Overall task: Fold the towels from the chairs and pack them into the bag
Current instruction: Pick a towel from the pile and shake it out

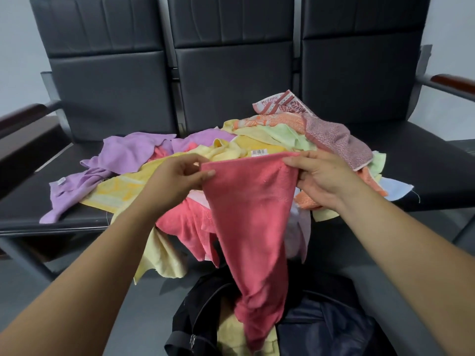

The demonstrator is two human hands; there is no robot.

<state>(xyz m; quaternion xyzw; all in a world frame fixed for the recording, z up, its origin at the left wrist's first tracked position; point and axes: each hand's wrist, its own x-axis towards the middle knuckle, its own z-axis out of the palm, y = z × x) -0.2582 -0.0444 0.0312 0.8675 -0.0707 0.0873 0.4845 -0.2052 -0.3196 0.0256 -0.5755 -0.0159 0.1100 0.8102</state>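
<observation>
Left hand (177, 174), right hand (325, 179) bare; forearms (102, 265) bare; nails short, perhaps pink-tinted.

A coral-pink towel (253, 214) hangs unfolded, its top corners pinched by the left hand (177, 173) and right hand (323, 176). Its lower end reaches the open dark bag (321, 330) on the floor. Crumpled pastel towels (257, 142) heap along the chair seats' (411, 163) front edge.

Towels (257, 150) heaped on chairs (231, 73); bag (321, 330) in front, below.

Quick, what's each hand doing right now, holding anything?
Left hand: pinches one top corner of the pink towel.
Right hand: pinches the other top corner of the same towel.
</observation>
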